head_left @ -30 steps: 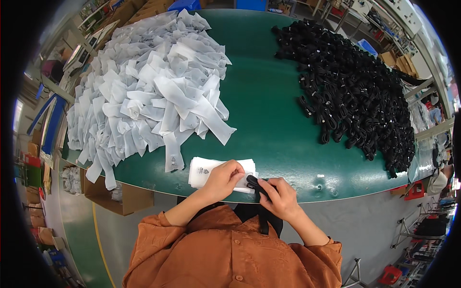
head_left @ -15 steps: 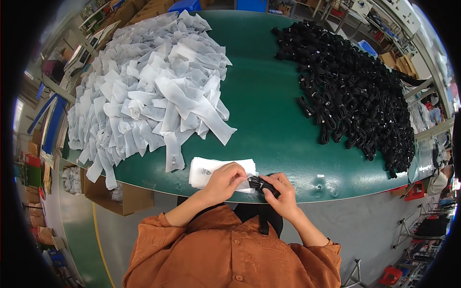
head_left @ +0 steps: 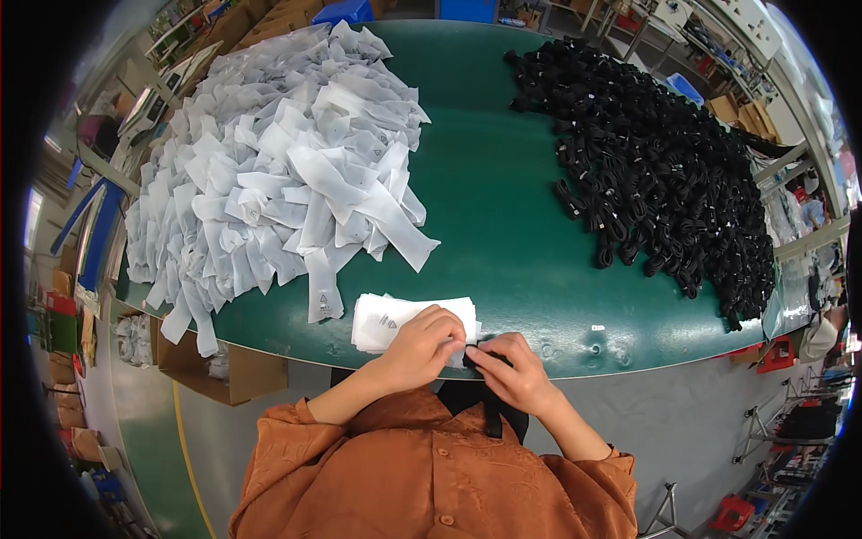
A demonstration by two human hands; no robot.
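Green and glossy, the table [head_left: 476, 180] fills most of my view from the head camera, its near edge curving toward the wearer. Over its left half, reaching from the far left corner down to the near edge, I see a broad, loose heap of white translucent pouches [head_left: 269, 171]. Along its right side, from the far edge to the near right corner, lies a large heap of coiled black cables [head_left: 646, 171]. Below the near edge I make out the wearer's shiny rust-orange shirt [head_left: 440, 467], and under the left part of that edge, an open cardboard box [head_left: 247, 373].

Near the middle of the near edge sits a neat stack of white pouches [head_left: 370, 314], a dark mark printed on top. The left hand [head_left: 422, 348] rests over its right part, thumb and fingertips pinched on the end of a pale pouch [head_left: 456, 360]. The right hand [head_left: 514, 370], just beside it, grasps a black cable bundle [head_left: 470, 360] mostly hidden by the fingers; I cannot tell how far it is inside the pouch. Right of the hands, a tiny white label [head_left: 597, 328] lies near the edge.
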